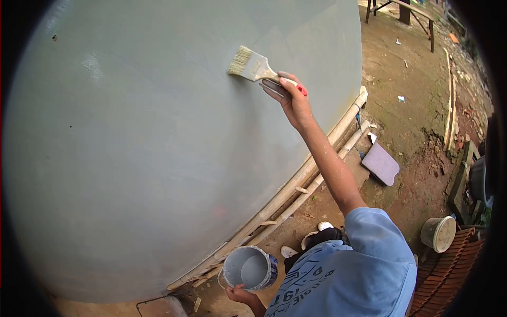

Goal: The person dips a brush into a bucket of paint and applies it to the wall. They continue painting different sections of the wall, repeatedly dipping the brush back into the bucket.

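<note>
Grips flat, pale-bristled paintbrush point(256, 65) in partly closed fingers of right hand point(294, 103), close over smooth grey surface point(132, 158). Holds round, blue-sided bucket point(272, 275) of grey paint point(254, 270) in curled fingers of left hand point(240, 294).

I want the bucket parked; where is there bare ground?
Lightly littered dirt lies open between the bench, purple pad and wooden strips. Crowded: along the bamboo poles by the shoes, and around the tub and reddish slats.

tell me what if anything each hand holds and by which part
Right hand: paintbrush, by its handle. Left hand: bucket, at the rim side; exact grip can't be told.
</note>
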Motion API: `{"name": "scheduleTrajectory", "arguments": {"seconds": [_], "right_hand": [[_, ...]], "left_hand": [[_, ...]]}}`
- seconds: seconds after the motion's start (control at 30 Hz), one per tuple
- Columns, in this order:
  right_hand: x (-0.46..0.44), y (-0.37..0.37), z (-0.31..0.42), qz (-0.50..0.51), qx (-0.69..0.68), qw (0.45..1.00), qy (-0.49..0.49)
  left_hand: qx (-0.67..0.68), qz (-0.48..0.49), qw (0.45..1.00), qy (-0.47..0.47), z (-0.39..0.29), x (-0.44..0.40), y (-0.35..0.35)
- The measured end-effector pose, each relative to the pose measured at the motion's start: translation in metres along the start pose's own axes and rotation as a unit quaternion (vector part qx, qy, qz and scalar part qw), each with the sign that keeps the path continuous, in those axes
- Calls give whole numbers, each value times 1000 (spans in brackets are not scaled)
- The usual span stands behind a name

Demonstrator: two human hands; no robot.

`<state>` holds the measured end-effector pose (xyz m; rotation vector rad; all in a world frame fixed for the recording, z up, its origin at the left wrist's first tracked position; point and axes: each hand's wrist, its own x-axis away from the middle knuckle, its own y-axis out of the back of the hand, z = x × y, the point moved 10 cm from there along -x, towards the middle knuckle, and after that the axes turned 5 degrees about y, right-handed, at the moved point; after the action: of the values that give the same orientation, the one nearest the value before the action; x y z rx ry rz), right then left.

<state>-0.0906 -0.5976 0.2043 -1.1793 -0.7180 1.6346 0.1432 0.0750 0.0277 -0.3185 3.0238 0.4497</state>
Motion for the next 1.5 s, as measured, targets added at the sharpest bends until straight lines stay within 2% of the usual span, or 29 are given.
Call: {"name": "scheduleTrajectory", "arguments": {"seconds": [0.1,0.17,0.23,0.27,0.33,0.4,0.43,0.53,0.6,0.77,0.9,1.03,1.2,1.33,1.4,1.5], "right_hand": [[52,128,-62,-101,-22,993,-53],[104,213,-86,-169,20,983,-68],[151,297,-108,-252,61,962,-87],[177,338,-118,-302,84,945,-97],[221,427,-138,-396,227,881,-129],[243,457,-141,-454,285,833,-139],[243,459,-141,-480,284,820,-127],[194,422,-145,-444,205,869,-78],[162,389,-133,-417,234,875,-77],[109,281,-79,-353,226,907,-50],[60,168,-22,-295,189,936,-33],[10,65,35,-182,141,973,-14],[-37,-52,85,11,-7,997,72],[-40,-23,54,-15,8,998,54],[-12,53,14,-72,52,995,48],[65,193,-36,-213,95,972,28]], "left_hand": [[19,-4,1000,11,-1,2,0],[12,-11,1000,9,-11,6,1],[-24,-16,1000,4,11,-8,9],[-46,-16,999,1,20,-17,19],[-55,-11,998,-21,28,-28,24],[-50,-8,998,-33,26,-30,19],[-42,-8,999,-34,23,-29,18],[-30,-15,999,-22,6,-26,16],[-15,-22,1000,-12,7,-23,20],[26,-26,999,19,23,-15,11],[-10,-11,1000,17,-1,-1,-11],[-3,5,1000,0,-5,3,-24],[11,36,999,-17,-8,5,-41],[20,48,999,-10,-9,7,-44],[37,50,998,-30,-19,9,-42],[83,63,990,-95,-19,13,-26]]}}
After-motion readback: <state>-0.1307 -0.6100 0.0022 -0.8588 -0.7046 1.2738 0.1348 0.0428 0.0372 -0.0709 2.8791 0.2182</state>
